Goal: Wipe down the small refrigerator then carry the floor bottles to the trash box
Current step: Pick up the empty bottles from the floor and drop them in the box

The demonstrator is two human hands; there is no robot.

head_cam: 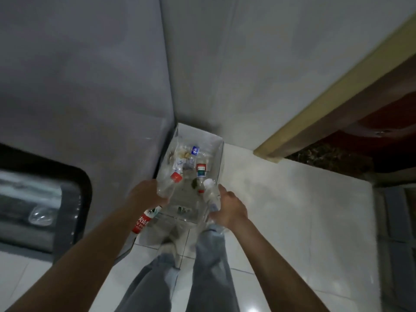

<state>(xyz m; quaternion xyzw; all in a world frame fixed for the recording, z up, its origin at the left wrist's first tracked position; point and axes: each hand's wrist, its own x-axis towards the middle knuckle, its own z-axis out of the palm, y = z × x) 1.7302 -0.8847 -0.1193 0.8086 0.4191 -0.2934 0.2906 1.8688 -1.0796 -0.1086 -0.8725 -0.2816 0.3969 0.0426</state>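
While grey trouser legs fill the bottom of the view over the pale tiled floor, both forearms reach forward above them. Nearest on that side, the left hand is curled round clear plastic bottles: one with a red label hangs down beneath the wrist, and another with a red cap juts forward past the fingers. Opposite it, the right hand grips a clear bottle with a white cap, its cap pointing away from the body. Both hands are held over the near end of the clear trash box, which stands on the floor in the corner where two grey walls meet. Inside it lie more bottles with red, blue and white labels, jumbled together. To the left, a dark-framed glass panel shows blurred. At far right, a yellowish frame edge slants past a reddish surface.
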